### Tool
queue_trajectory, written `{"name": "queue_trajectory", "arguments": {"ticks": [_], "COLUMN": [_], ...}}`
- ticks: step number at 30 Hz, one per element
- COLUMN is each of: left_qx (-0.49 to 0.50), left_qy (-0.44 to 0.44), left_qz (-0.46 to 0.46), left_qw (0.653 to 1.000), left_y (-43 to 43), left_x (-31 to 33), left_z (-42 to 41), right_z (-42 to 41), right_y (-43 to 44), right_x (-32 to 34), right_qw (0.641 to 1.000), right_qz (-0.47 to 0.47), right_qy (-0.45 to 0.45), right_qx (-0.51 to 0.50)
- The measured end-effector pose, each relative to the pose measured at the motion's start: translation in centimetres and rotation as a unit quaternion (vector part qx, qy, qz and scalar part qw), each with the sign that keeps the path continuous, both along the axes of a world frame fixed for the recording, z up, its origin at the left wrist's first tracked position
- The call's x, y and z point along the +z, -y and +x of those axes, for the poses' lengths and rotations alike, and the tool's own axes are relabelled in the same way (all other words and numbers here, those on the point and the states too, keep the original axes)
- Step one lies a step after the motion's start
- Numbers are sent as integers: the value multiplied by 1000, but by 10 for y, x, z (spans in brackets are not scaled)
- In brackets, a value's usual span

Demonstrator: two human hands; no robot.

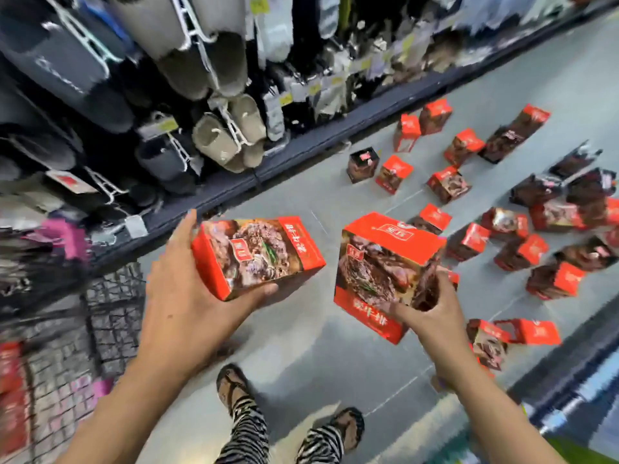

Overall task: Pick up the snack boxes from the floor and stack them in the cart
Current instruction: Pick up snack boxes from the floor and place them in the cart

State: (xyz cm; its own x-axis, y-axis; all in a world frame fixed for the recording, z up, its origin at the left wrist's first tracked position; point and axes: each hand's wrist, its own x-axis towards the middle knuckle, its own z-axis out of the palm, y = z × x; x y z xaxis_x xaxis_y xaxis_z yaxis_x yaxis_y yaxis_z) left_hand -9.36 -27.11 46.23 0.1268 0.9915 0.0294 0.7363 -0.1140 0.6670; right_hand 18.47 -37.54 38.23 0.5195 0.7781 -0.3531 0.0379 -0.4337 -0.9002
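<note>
Head view: 2 red snack boxes held in the air over the aisle floor [301, 356].
Left hand [187, 296] grasps the flat box [258, 256] round its end; right hand [432, 313] grips the upright box [382, 272] at its lower corner. Wire cart [110, 309] lower left; scattered boxes [469, 242] lie right.

SHOP AISLE: I stand beside a long display shelf [301, 154]. Slippers [217, 139] hang in pairs on its white wire racks [231, 125], with yellow price tags [285, 99] and packaged socks [273, 112] farther along it. A wire-mesh cart [114, 316] stands against the shelf. Identical red snack boxes [393, 174] litter the grey floor [335, 363] in front of it.
</note>
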Motion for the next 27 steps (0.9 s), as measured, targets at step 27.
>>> {"name": "queue_trajectory", "arguments": {"ticks": [27], "left_qx": [467], "left_qy": [-144], "left_qz": [-181], "left_qw": [854], "left_y": [42], "left_x": [-19], "left_z": [-404], "right_z": [-518], "right_y": [-243], "right_x": [77], "right_qw": [779], "right_qz": [-47], "right_qy": [42], "right_qx": [624]}}
